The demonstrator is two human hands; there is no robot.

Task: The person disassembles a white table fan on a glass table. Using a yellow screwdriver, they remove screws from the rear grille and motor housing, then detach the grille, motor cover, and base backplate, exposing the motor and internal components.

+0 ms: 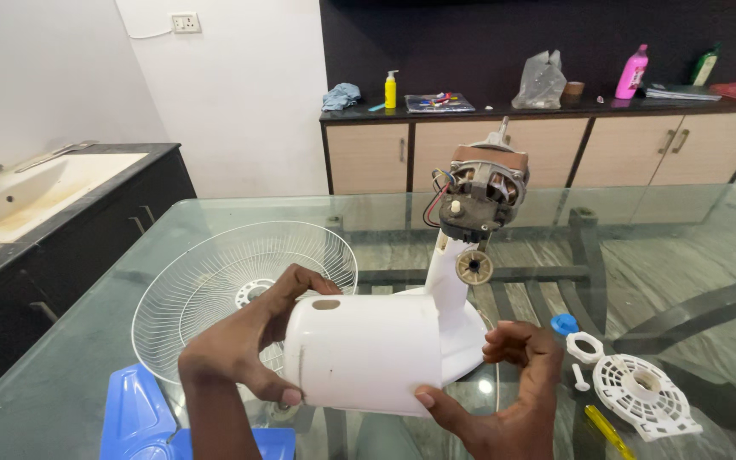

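2 hands on the white motor cover (366, 353) here, held just above the glass desk (641, 255) near its front edge. Biggest thing on that desk is the round wire fan guard (215, 273), lying flat to the left and partly behind the left hand. Next is the fan body: a white neck (451, 281) rising right behind the cover, with the bare motor (480, 192) on top, copper windings and red and black wires showing, shaft pointing up and away. The cover itself is a smooth white shell with a small oval hole near its top. Left hand (249, 345) has a closed grip on the cover's left end, fingers over the top and thumb under the bottom edge. Right hand (513, 383) grips the lower right corner, thumb pressed on the front, fingers curled behind.

To the right sit a white slotted round part (645, 396), a white plastic nut (587, 347), a blue cap (565, 324), a small white screw (579, 378) and a yellow-handled screwdriver (606, 430). Blue plastic piece (142, 422) at bottom left, looks to be under the glass.
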